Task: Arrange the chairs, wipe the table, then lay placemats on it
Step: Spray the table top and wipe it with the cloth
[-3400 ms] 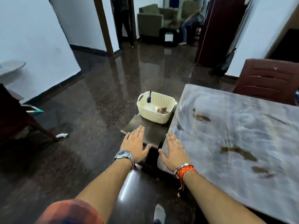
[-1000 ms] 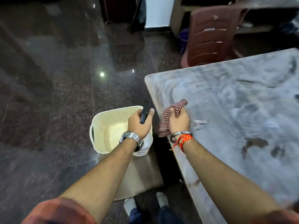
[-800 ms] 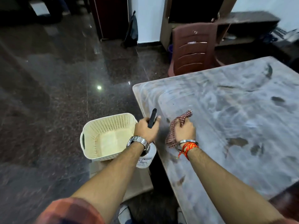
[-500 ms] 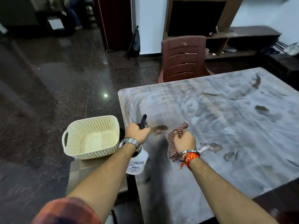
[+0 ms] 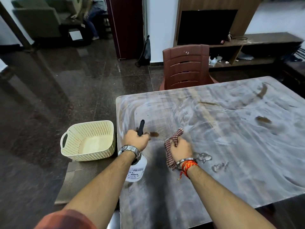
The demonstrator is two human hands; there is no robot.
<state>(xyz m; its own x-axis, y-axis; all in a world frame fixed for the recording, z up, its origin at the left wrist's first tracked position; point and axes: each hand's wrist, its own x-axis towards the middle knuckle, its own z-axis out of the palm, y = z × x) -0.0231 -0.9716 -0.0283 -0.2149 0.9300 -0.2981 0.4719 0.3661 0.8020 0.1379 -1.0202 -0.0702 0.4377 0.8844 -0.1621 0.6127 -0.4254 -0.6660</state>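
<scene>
A grey marbled table (image 5: 222, 129) with brown smears fills the right half of the head view. My left hand (image 5: 136, 139) grips a white spray bottle (image 5: 136, 169) by its black nozzle, held over the table's left edge. My right hand (image 5: 180, 149) is closed on a red-and-white checked cloth (image 5: 170, 152), just above the tabletop near the left end. A brown plastic chair (image 5: 186, 66) stands at the table's far side, its back towards me.
A cream perforated basket (image 5: 87, 139) sits on a low brown stool (image 5: 74, 180) left of the table. Dark polished floor spreads to the left. A TV unit (image 5: 206, 27) stands behind the chair. A person sits by a green sofa at the far left.
Both hands went from flat near the table corner to the basket. The left lifted out the spray bottle, the right took the checked cloth, and both moved over the table.
</scene>
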